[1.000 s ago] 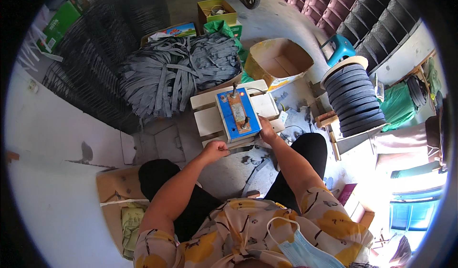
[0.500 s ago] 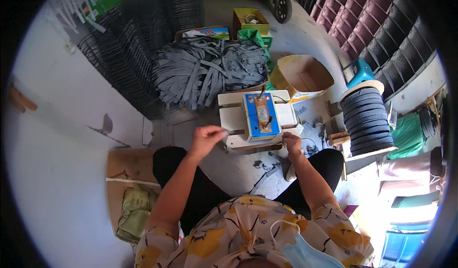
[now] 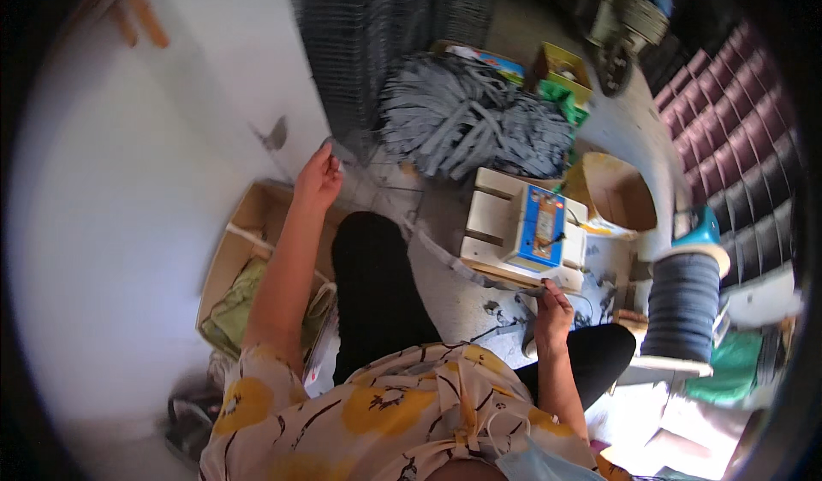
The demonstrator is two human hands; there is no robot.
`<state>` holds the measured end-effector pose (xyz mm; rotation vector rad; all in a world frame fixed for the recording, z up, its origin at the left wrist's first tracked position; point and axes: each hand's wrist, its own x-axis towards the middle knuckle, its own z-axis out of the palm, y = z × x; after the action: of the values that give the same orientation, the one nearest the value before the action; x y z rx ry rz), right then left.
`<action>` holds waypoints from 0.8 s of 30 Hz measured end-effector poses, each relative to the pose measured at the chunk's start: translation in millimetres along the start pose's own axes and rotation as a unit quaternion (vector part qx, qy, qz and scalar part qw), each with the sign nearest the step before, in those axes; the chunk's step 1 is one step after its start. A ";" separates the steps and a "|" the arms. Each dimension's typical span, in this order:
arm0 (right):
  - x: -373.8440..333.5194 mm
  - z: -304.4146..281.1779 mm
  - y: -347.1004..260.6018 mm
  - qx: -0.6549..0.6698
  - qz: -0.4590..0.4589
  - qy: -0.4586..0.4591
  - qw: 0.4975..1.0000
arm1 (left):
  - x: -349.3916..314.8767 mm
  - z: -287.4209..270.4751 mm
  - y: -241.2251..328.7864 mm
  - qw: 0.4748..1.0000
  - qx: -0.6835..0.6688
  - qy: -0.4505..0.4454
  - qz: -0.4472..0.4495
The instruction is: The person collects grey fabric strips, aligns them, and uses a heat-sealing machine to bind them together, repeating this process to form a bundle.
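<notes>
My left hand (image 3: pixel 319 177) is raised out to the left, above the cardboard box by the wall. Its fingers are closed on one end of a grey strap. The grey strap (image 3: pixel 445 256) sags in a curve past my knee toward the right, blurred in its middle. At its other end, my right hand (image 3: pixel 555 308) pinches it by the front edge of a white slatted stool (image 3: pixel 490 208). On that stool stands a blue and white box-shaped device (image 3: pixel 543 227) with a metal plate and a small black lever on its top.
Behind the stool lies a large heap of grey straps (image 3: pixel 467 117). An open cardboard box (image 3: pixel 612 188) stands beside it. At right is a big spool of dark strap (image 3: pixel 682 301). Another carton (image 3: pixel 224 267) with green cloth sits by the white wall (image 3: pixel 154 250).
My left hand has swung out left and up, drawing the strap out from my right hand. My right hand stays near the stool's front edge. The view has turned left.
</notes>
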<state>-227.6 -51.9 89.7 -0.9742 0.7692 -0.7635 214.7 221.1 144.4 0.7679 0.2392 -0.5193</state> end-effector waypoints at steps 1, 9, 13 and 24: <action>-4.8 15.7 -7.8 0.022 -0.003 -0.005 1.000 | 7.8 -10.8 13.6 1.000 -0.005 0.020 0.008; -23.2 92.3 -57.4 -0.064 -0.056 -0.086 0.993 | 60.7 -68.1 66.8 0.976 -0.019 0.194 0.100; -24.5 109.1 -66.8 -0.064 -0.045 -0.085 0.993 | 81.0 -75.1 64.6 0.971 -0.012 0.216 0.096; -15.2 124.9 -64.2 -0.021 -0.033 -0.076 0.996 | 123.0 -77.4 51.1 0.953 -0.081 0.269 0.111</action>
<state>-144.4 -10.0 195.9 -1.0875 0.6247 -0.7234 344.6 263.0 72.9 0.7525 0.6851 -0.0648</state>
